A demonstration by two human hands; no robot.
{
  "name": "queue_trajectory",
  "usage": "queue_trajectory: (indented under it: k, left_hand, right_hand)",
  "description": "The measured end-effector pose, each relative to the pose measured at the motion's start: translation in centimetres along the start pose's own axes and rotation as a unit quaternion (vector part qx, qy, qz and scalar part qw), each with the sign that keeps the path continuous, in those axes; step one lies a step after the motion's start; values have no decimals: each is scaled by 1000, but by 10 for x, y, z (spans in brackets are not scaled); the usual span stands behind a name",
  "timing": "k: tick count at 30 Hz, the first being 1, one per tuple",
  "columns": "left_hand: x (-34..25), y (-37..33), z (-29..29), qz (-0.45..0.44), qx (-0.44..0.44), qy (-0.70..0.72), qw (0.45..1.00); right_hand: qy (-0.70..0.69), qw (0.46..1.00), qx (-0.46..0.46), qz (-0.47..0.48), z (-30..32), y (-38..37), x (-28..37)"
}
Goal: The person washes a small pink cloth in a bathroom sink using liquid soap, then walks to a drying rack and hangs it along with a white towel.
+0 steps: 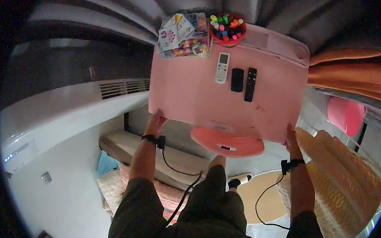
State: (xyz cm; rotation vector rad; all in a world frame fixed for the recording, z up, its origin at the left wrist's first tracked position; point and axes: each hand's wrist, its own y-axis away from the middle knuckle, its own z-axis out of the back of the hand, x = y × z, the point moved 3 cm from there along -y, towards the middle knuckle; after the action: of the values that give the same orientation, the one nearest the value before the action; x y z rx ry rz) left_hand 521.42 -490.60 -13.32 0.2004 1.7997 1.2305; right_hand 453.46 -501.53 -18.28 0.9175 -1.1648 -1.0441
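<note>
A pink desk [184, 85] stands in front of me. My left hand [156, 122] is closed around its near left corner. At the near right corner my right hand [291, 139] grips the edge, its fingers partly hidden. On the desktop lie a white remote control [222, 67], a small black object [237, 80] and a long black remote control [250, 85]. Along the back, a red basket [228, 43] full of colored markers sits beside a clear plastic box [201, 21] of colorful beads, with paper packets [176, 32] on top.
A pink chair back [243, 146] rises against the desk's near edge. To the left is a white air conditioner [74, 114]. Orange cloth [352, 74] hangs at the right, above a pink rounded object [346, 115]. A yellowish textured cover [340, 180] fills the lower right.
</note>
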Motion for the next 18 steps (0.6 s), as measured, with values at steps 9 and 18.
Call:
queue_trajectory:
  k: [9, 18]
  left_hand:
    - [23, 55, 30, 89, 138, -81, 983]
    - [79, 97, -124, 179, 143, -81, 970]
  right_hand:
    - [15, 994, 80, 73, -18, 0, -12]
    - [-189, 947, 259, -10, -146, 125, -26]
